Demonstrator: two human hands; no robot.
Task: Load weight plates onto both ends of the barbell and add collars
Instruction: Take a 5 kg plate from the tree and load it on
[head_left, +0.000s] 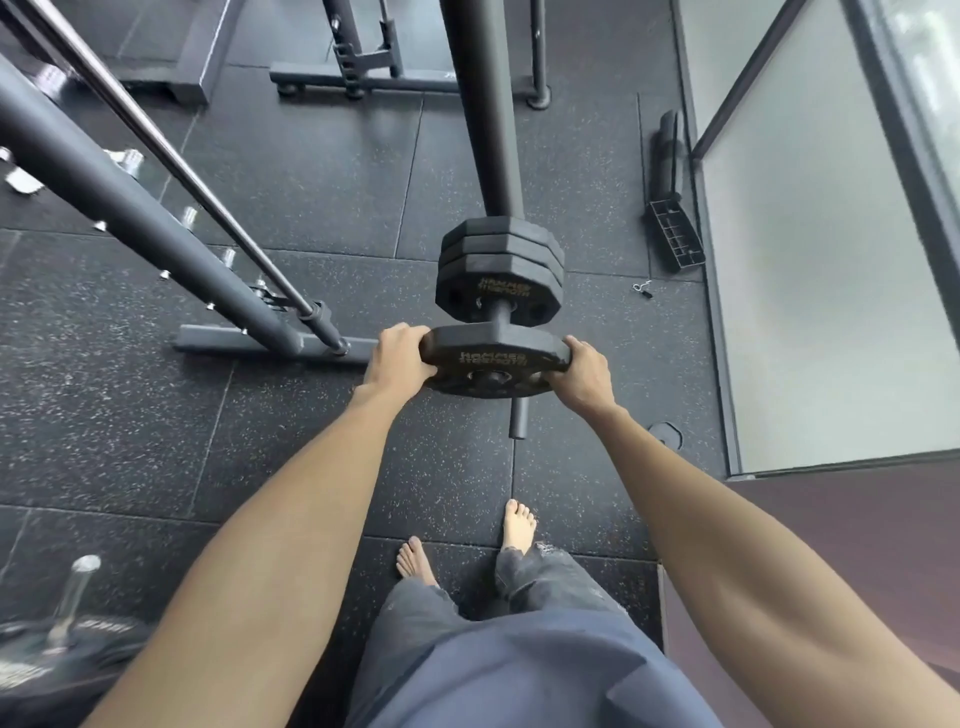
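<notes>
Head view, entries near to far.

1. Bare feet (467, 545) below frayed grey trouser hems, on the floor (130, 415): black rubber tiles, pale-flecked, seams visible.
2. Barbell sleeve end (518, 418): short dark matte cylinder, projecting on the near side of the held plate.
3. Weight plate (493, 364): black, matte, many-sided rim, round holes in its face, gold lettering. Threaded on the sleeve, apart from the loaded stack.
4. Left hand (397, 356): grip curled round the plate's left rim.
5. Right hand (584, 374): grip curled round the plate's right rim.
6. Loaded stack (501, 270): three matching faceted plates, pressed face to face, farther along the sleeve.
7. Spring collar (642, 289): small wire clip, lying on the floor right of the stack, not on the bar.
8. Ribbed black plastic piece (675, 234), far right, beside a frosted glass panel (805, 260).
9. Barbell (478, 104): thick dark tube running far from the stack.
10. Rack frame (130, 218), left: grey painted steel tube with a slim chrome rod (182, 161) alongside.
</notes>
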